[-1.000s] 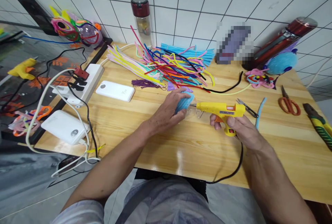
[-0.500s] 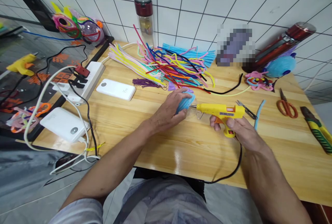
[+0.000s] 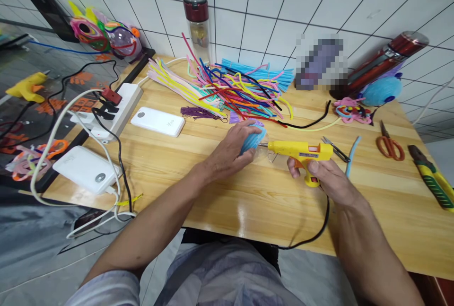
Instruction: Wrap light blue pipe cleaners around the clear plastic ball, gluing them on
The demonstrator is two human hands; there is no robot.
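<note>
Fuzzy blue pipe-cleaner ball point(image 3: 252, 139), surely light and soft, sits cupped in left hand point(image 3: 232, 149); right hand point(image 3: 324, 180) clenches yellow plastic glue gun point(image 3: 301, 151) by its handle.

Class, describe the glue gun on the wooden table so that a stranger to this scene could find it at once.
Start at the wooden table and find the heap of coloured pipe cleaners by the tiled wall. Just in front, the right hand grips the yellow glue gun, nozzle against a blue fuzzy ball. Only it trails a black cord.

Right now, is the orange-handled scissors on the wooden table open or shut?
Shut: the orange-handled scissors lie flat on the wooden table, blades together in one point.
</note>
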